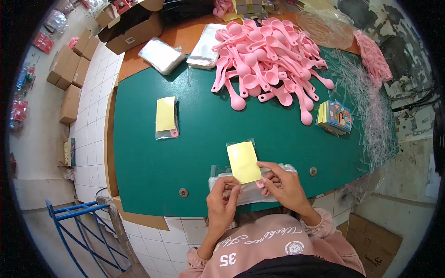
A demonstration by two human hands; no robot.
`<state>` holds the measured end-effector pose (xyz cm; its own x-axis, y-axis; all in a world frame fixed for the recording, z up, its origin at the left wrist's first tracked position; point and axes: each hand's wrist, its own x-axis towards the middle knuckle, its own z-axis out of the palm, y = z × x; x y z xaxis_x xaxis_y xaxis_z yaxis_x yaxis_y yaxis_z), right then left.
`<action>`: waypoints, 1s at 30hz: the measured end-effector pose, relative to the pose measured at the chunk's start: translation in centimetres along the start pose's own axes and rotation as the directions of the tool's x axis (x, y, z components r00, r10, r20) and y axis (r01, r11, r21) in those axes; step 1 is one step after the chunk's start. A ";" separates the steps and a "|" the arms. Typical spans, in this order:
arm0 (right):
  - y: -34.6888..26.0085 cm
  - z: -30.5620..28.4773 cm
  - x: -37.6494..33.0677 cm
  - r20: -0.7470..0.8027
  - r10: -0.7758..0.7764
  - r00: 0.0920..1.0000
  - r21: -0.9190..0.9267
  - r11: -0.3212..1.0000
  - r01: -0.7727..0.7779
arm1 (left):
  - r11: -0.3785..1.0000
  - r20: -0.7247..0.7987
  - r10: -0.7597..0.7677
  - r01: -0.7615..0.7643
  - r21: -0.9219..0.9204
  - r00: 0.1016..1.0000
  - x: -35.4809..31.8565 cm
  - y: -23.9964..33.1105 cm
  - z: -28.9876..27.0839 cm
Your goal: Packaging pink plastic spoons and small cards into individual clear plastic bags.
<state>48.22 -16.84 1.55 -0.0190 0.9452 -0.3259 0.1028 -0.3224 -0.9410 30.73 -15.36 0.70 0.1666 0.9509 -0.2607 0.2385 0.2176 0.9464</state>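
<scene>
Between my two hands is a clear plastic bag with a yellow card [244,162] in it and the end of a pink spoon [260,184] showing at its lower right corner. My left hand [224,199] pinches the bag's lower left corner. My right hand [282,184] grips its right edge beside the spoon's end. Beneath them lies a stack of clear plastic bags [250,196] at the table's near edge. Farther left, a packed bag with a yellow card [165,114] and a pink spoon end lies flat on the green table [199,125].
A big heap of pink spoons [269,60] covers the far middle. Right of it stands a stack of printed cards [334,116], near shredded clear plastic strands [371,116]. Two bundles of clear bags [161,55] lie at the back left by an open cardboard box [134,34]. A blue metal frame [83,211] stands lower left.
</scene>
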 end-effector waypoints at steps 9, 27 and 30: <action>-1.3 -8.6 9.1 -0.181 -0.617 0.766 -0.908 0.403 0.110 | 0.896 -0.268 0.253 -0.121 0.426 0.929 7.0 -0.1 -8.9; -1.6 -11.5 9.7 -0.307 -0.621 0.721 -0.863 0.501 0.064 | 0.673 0.602 0.338 -0.633 0.383 0.724 7.0 1.9 2.1; -4.6 -9.8 5.2 -0.354 -0.462 0.813 -0.488 0.833 0.260 | 0.750 0.537 0.450 -0.628 0.206 0.714 7.2 1.9 2.0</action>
<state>57.36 -9.96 5.13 0.2897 0.9357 0.2016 0.5662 0.0023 -0.8243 34.31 -8.59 0.28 0.7400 0.6584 0.1373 0.2715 -0.4792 0.8347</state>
